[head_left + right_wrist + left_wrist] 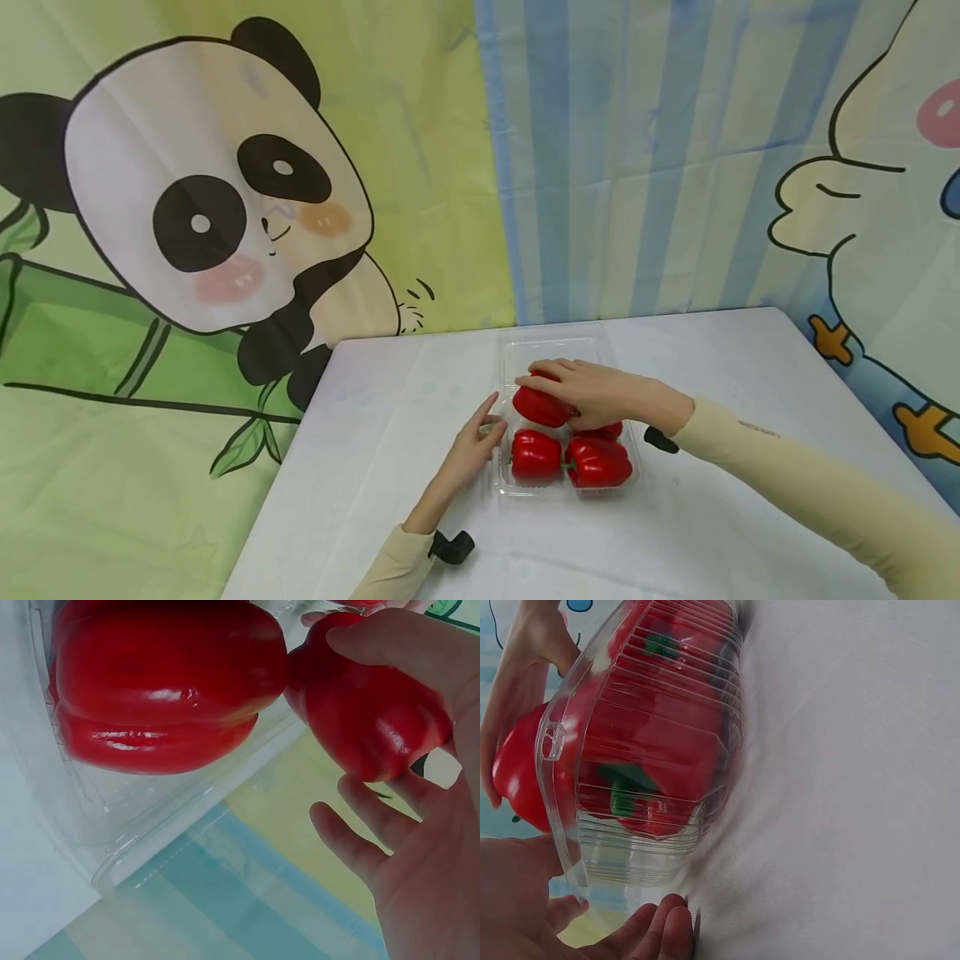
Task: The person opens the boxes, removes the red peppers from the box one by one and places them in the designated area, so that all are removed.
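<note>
Head view: right hand (588, 393)?

"Curled round a pepper (540, 407) at the box's (534, 490) far left, three more peppers (600, 463) nearby."

"Left hand (471, 448)?"

"Fingers loosely extended, beside the box's left edge."

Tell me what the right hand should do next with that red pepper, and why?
Probably lower the red pepper into the clear container's far left part: the right hand holds it there, sticking up past the rim, while three other peppers lie inside and the left hand is beside the container.
</note>
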`<action>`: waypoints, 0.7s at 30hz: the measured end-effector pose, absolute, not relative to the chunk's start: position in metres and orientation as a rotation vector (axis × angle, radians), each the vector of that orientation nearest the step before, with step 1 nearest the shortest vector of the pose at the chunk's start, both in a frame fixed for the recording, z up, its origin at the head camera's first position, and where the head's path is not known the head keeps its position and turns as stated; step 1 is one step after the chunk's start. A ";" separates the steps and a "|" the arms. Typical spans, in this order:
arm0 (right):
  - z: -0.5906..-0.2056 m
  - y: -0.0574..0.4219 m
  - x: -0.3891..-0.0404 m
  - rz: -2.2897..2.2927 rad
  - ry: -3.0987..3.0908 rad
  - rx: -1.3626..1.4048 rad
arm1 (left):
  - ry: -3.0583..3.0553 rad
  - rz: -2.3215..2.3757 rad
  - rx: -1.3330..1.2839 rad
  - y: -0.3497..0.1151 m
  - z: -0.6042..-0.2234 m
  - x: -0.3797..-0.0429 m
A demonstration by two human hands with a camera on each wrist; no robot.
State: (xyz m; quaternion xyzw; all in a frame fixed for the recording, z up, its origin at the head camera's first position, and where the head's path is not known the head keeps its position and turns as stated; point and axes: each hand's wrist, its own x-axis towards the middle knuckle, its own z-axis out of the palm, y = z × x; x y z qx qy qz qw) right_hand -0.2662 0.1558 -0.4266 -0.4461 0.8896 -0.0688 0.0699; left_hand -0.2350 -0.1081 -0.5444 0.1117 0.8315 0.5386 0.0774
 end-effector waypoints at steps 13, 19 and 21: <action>-0.419 0.188 -0.264 -0.356 2.816 -1.165 | 2.510 1.563 0.328 -0.109 -0.543 -0.235; -0.413 0.207 -0.261 -0.398 2.879 -1.123 | 2.521 1.544 0.323 -0.109 -0.543 -0.235; -0.412 0.215 -0.261 -0.399 2.904 -1.098 | 2.521 1.544 0.329 -0.109 -0.544 -0.235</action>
